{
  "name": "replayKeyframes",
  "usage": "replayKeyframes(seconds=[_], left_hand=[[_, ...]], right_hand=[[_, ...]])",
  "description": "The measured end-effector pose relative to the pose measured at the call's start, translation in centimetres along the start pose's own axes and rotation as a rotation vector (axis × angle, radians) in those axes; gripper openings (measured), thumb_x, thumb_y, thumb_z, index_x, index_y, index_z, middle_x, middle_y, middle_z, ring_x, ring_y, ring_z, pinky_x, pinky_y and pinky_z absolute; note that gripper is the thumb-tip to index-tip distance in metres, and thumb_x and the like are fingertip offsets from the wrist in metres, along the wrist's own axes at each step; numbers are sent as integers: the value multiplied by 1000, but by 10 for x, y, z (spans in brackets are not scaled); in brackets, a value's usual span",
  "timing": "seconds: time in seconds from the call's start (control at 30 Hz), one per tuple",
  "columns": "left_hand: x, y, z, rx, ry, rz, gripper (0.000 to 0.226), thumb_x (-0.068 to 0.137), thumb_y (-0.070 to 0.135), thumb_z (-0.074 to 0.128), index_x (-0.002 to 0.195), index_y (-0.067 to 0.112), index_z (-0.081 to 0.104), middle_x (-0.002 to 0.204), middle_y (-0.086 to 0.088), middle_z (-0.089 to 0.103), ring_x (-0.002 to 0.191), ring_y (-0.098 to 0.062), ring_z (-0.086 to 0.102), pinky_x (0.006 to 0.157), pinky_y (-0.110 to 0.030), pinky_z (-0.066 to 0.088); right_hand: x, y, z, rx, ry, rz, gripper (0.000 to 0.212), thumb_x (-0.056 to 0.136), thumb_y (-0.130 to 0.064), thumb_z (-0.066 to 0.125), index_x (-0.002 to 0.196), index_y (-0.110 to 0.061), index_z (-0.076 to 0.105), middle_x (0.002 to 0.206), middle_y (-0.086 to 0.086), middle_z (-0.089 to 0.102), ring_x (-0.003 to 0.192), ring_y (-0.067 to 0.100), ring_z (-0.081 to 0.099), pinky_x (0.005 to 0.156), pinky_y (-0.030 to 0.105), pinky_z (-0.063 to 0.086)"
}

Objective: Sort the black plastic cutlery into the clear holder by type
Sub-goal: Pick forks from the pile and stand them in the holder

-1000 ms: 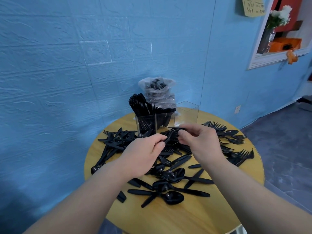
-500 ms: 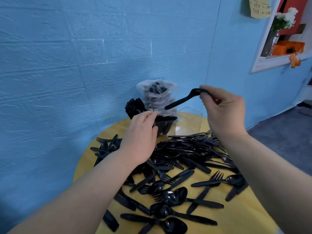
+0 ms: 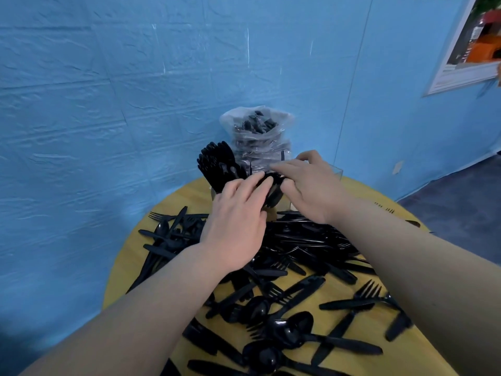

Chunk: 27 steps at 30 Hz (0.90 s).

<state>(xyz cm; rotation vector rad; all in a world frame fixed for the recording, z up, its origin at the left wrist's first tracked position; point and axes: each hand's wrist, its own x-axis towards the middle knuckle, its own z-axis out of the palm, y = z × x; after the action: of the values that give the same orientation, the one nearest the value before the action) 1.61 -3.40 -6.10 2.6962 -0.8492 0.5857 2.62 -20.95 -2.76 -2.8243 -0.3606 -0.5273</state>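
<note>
here, both hands meet over the holder's middle compartment

the left hand (image 3: 238, 221) is laid with fingers stretched nearly straight, their tips resting on the black pieces standing in the middle compartment of the clear holder (image 3: 336, 173); nothing is seen to be gripped by it. the right hand (image 3: 309, 185) is spread flat over the same compartment from two o'clock, fingers extended; whether a piece is pinched beneath it cannot be told. at ten o'clock from the hands a dense bunch of knives (image 3: 217, 164) is stood upright in the holder's left compartment. at twelve o'clock, behind the holder, a plastic bag (image 3: 257, 128) of more cutlery is seen. from six o'clock outward, the loose cutlery (image 3: 292, 321), forks, spoons and knives tangled together, is scattered across the round wooden table (image 3: 423, 356).

each piece is judged light, thin, fairly stiff and smooth, so slipping and snagging on neighbours are likely. a handle is best pinched mid-length and the piece lifted clear before it is dropped in.
</note>
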Motion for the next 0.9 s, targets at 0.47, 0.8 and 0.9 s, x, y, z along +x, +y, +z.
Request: replayKeyframes(seconds=[0.47,0.8,0.9], left_hand=[[-64,94,-3,-124,-218,140,36,99,37,41,133,36,51,140,20,43,128,-9,29,107,-31,30],[-58,144,22,75,-400,93,46,94,46,47,138,30,45,128,6,56,117,-17,50,96,-37,47],[-59,141,18,95,-400,38,42,93,47,47,132,31,50,118,8,61,109,-16,56,91,-38,49]], right_hand=[[-217,39,-20,146,343,499,41,84,7,48,114,-15,67,110,-2,65,107,18,45,77,23,30],[-251,61,-28,143,311,628,32,92,-5,47,117,-14,64,120,2,59,101,17,57,80,18,36],[-240,70,-31,178,306,692,42,92,-9,46,132,-16,52,132,7,51,102,21,57,81,27,43]])
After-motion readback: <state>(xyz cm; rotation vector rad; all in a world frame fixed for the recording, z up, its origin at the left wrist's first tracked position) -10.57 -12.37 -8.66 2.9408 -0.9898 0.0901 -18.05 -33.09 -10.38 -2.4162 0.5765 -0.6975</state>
